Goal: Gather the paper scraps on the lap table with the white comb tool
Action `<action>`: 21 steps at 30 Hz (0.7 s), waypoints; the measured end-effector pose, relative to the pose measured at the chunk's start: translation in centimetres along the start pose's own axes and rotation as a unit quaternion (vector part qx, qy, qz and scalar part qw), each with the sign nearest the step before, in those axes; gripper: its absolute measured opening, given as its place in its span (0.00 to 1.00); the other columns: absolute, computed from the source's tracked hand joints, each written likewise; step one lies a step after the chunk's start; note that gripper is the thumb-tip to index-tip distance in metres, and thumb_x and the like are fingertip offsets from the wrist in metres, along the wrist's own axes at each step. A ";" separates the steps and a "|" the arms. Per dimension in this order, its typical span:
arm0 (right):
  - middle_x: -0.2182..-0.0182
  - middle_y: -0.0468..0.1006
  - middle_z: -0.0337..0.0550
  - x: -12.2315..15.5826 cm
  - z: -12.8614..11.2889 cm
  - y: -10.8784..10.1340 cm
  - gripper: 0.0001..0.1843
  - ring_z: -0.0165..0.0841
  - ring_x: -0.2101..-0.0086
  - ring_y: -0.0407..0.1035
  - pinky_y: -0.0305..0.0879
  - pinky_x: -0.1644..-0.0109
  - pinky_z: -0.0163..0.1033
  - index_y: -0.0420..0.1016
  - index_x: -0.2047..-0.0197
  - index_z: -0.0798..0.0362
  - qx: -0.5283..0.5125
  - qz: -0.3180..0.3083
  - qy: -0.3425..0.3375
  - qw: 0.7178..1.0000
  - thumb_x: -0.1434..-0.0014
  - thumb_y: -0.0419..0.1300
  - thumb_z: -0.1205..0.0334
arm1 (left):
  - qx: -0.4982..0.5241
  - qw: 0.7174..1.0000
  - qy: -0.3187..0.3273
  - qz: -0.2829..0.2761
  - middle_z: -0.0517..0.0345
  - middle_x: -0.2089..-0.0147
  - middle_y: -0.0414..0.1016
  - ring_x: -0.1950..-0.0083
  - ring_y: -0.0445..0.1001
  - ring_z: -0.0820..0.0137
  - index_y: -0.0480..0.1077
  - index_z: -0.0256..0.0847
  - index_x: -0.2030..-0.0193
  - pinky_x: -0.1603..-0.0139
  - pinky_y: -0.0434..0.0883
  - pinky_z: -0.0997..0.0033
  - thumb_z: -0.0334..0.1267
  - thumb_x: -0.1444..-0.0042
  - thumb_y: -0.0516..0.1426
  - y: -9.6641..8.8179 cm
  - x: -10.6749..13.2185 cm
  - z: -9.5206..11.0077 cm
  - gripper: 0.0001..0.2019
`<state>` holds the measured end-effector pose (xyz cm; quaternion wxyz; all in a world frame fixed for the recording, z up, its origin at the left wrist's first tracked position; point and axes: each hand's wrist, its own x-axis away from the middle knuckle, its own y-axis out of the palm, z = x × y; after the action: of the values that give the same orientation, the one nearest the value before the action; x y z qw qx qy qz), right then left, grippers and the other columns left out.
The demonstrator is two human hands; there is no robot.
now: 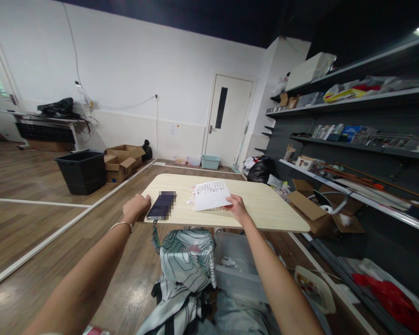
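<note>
My right hand (pixel 236 207) pinches the right edge of a white sheet (pixel 212 197) and holds it tilted over the table (pixel 261 200). Rows of small dark printed shapes cover the sheet's upper part, too small to read. Small pale pink pieces (pixel 190 200) show beside and under it. At the table's left edge, my left hand (pixel 136 207) is closed with its fingers curled; whatever may be in them is hidden. A dark phone (pixel 160 205) with a hanging strap (pixel 155 237) lies just right of that hand, its screen partly blurred out.
Below the table are a patterned cloth bag (pixel 186 260) and a translucent plastic bin (pixel 235 260). An open cardboard box (pixel 309 209) stands close on the right, under loaded shelves (pixel 349 144). A black bin (pixel 82 172) and cardboard boxes (pixel 122 160) stand left.
</note>
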<state>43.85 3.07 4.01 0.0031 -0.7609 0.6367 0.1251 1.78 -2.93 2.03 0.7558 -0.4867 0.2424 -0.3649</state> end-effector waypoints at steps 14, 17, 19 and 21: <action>0.66 0.84 0.45 -0.2 -0.1 -0.4 0.12 0.37 0.71 0.77 0.77 0.70 0.39 0.80 0.66 0.53 -0.052 0.030 -0.014 0.998 0.57 0.69 0.58 | 0.005 1.000 0.000 0.004 0.25 0.46 0.79 0.45 0.79 0.40 0.75 0.27 0.42 0.50 0.73 0.49 0.54 0.36 0.44 0.0 0.1 0.1 0.34; 0.68 0.84 0.44 -0.1 -0.1 -0.3 0.11 0.36 0.72 0.76 0.75 0.73 0.37 0.80 0.68 0.53 -0.017 0.027 -0.012 0.999 0.57 0.68 0.58 | 0.005 1.000 0.003 0.006 0.25 0.46 0.79 0.45 0.79 0.41 0.76 0.28 0.42 0.50 0.73 0.50 0.55 0.36 0.45 0.1 0.0 0.0 0.34; 0.69 0.83 0.44 0.0 0.0 -0.2 0.11 0.36 0.72 0.75 0.73 0.74 0.37 0.80 0.69 0.54 0.002 0.021 -0.013 1.000 0.57 0.68 0.57 | 0.003 1.000 0.004 0.007 0.25 0.46 0.79 0.45 0.79 0.41 0.76 0.28 0.42 0.50 0.73 0.51 0.55 0.36 0.45 0.2 0.0 -0.1 0.33; 0.70 0.83 0.45 0.0 0.0 -0.2 0.12 0.37 0.71 0.75 0.73 0.74 0.36 0.81 0.69 0.54 0.008 0.018 -0.012 1.000 0.57 0.67 0.57 | 0.003 1.000 0.004 0.006 0.25 0.46 0.79 0.44 0.79 0.41 0.76 0.28 0.42 0.50 0.73 0.51 0.54 0.36 0.45 0.2 -0.1 -0.1 0.33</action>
<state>44.00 3.09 3.98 0.0139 -0.7478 0.6511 0.1291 1.75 -2.86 1.77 0.7585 -0.4815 0.2468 -0.3632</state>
